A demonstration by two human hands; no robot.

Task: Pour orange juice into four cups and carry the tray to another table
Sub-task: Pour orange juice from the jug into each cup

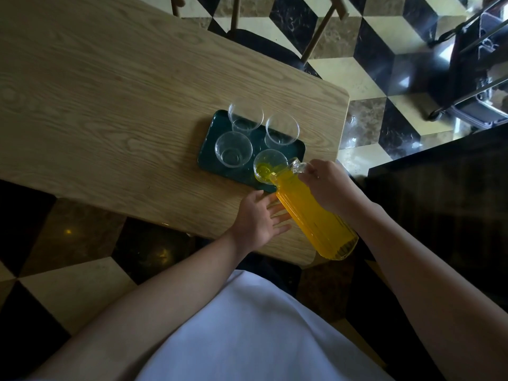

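Observation:
A dark green tray [211, 141] lies near the right end of the wooden table [110, 92]. Several clear glass cups stand on it. The near right cup [268, 167] holds a little orange juice. The near left cup [233, 149], the far left cup [245, 116] and the far right cup [282, 130] hold none. My right hand [328, 185] grips the handle of a ribbed glass pitcher [316, 218] full of orange juice, tilted with its spout over the near right cup. My left hand [261, 220] has straight fingers that touch the side of the pitcher.
A wooden chair [275, 45] stands at the table's far side. A dark counter [445, 204] is at the right. A black wheeled frame [472, 67] stands at the top right on the checkered floor [365, 78]. The table's near edge runs just below my left hand.

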